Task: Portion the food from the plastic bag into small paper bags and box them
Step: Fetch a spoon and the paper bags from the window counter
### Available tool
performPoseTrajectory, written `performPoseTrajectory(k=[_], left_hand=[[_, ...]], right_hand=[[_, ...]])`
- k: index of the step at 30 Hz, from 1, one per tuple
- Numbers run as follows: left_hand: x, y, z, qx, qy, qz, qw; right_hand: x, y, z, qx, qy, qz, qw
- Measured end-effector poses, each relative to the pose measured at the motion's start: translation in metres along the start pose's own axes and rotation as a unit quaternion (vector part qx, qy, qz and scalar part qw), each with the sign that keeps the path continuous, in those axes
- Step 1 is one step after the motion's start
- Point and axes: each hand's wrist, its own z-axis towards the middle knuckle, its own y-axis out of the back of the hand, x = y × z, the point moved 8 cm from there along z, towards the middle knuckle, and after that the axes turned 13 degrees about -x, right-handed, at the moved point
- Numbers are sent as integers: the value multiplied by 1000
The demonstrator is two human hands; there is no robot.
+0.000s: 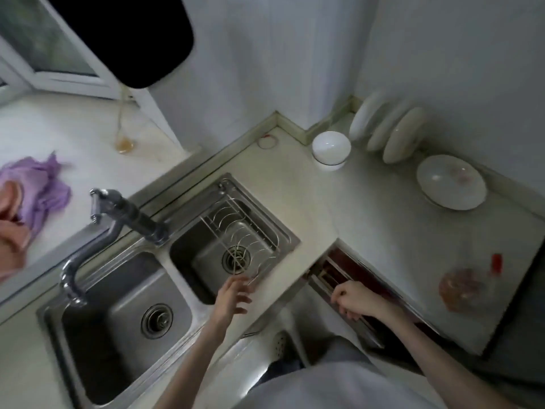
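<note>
While her right hand curls into the open drawer and left hand hovers spread, the plastic bag waits unportioned near the counter's right edge.

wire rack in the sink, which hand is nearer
Left. The left hand reaches over the sink edge at the wire rack's near corner; the right hand is off beside it at the drawer.

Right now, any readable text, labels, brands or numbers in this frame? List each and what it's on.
None readable.
The small red item on the counter near the plastic bag: any print is too blurred to read.
Plates, white bowl, faucet and sink: no markings visible.
</note>
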Motion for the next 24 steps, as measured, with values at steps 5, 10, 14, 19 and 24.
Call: performPoseTrajectory(k=[5, 10, 14, 19, 24], left_hand=[[45, 68, -35, -109, 26, -78, 991], [104, 111, -92, -249, 83, -169, 950], [169, 115, -150, -334, 152, -219, 904], [244, 85, -230, -416, 223, -255, 844], [291, 35, -304, -481, 259, -296, 783]], right_hand=[[103, -20, 28, 18, 106, -2, 994], [165, -57, 34, 99, 174, -47, 979], [173, -86, 28, 142, 209, -106, 962], [135, -127, 26, 202, 187, -167, 947], [88, -150, 16, 245, 186, -262, 914]])
